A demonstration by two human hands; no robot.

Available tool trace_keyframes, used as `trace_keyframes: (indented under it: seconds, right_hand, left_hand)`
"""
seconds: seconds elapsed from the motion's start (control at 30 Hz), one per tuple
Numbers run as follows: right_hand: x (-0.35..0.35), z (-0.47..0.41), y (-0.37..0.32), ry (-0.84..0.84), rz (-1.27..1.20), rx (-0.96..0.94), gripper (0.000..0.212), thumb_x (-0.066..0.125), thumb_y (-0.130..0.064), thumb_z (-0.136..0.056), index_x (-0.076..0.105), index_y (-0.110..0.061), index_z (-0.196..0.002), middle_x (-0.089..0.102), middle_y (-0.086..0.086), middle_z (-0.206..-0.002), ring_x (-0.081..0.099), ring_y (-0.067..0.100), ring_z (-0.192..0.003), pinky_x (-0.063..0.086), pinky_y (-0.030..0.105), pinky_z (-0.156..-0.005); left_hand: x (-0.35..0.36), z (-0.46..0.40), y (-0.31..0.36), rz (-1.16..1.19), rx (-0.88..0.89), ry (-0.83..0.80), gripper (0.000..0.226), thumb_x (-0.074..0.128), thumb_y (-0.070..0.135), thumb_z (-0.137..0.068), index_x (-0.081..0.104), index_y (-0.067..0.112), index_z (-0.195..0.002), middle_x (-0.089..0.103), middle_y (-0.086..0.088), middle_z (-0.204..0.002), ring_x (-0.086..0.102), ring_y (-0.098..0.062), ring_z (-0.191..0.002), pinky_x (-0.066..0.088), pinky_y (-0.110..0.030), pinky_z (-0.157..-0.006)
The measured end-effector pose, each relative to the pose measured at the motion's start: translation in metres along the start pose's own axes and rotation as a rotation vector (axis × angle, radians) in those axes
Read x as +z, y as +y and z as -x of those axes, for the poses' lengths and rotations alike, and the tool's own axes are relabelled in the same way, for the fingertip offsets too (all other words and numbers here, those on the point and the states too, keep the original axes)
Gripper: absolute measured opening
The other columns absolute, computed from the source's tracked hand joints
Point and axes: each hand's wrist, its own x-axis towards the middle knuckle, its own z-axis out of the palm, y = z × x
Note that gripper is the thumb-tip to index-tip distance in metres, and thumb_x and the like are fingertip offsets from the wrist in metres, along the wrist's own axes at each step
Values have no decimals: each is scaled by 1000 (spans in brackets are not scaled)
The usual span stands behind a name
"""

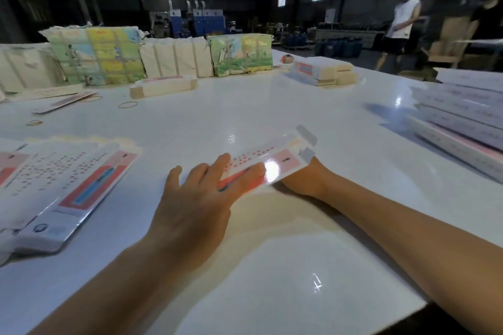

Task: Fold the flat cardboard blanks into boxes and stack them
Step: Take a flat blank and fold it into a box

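A white and pink cardboard blank [268,158] with red dots is held just above the white table [245,111] in the middle of the view. My left hand [196,198] lies over its near left end with straight fingers on top. My right hand [304,177] is under the right end, mostly hidden by the blank, so its fingers do not show. A stack of flat blanks [68,179] lies at the left. Folded boxes [462,128] are stacked at the right edge.
Bundles of printed and plain cardboard [163,57] line the far side. More small stacks [324,71] sit at the back right. Rubber bands [127,104] lie on the table at the left. Two people [402,24] stand beyond the table's far right corner.
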Motion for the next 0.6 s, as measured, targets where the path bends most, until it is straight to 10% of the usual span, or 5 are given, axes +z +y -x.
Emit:
trace_keyframes:
  seconds: [0.2, 0.37, 0.6]
  right_hand:
    - [-17, -9, -11, 142, -1028, 573, 38, 42, -34, -99, 62, -6, -84, 59, 11, -73, 60, 25, -57, 50, 28, -43]
    - [-14, -4, -18, 17, -839, 463, 21, 44, -11, -96, 61, -2, -88, 67, 9, -64, 62, 18, -46, 44, 21, -36]
    - [-5, 0, -23, -5, -820, 388, 19, 44, 1, -95, 62, 3, -98, 69, 17, -80, 62, 22, -54, 51, 26, -43]
  left_hand:
    - [-2, 3, -14, 17, -68, -60, 61, 52, 42, -85, 19, 40, -136, 52, -16, -134, 57, -38, -107, 43, -61, -90]
    - [5, 4, -20, -65, -150, -139, 70, -1, 65, -78, -9, 45, -145, 24, -1, -151, 34, -25, -129, 30, -48, -107]
    - [2, -4, -14, 28, -339, -64, 102, 8, 82, -68, 33, 16, -143, 51, -8, -125, 50, -24, -107, 44, -38, -87]
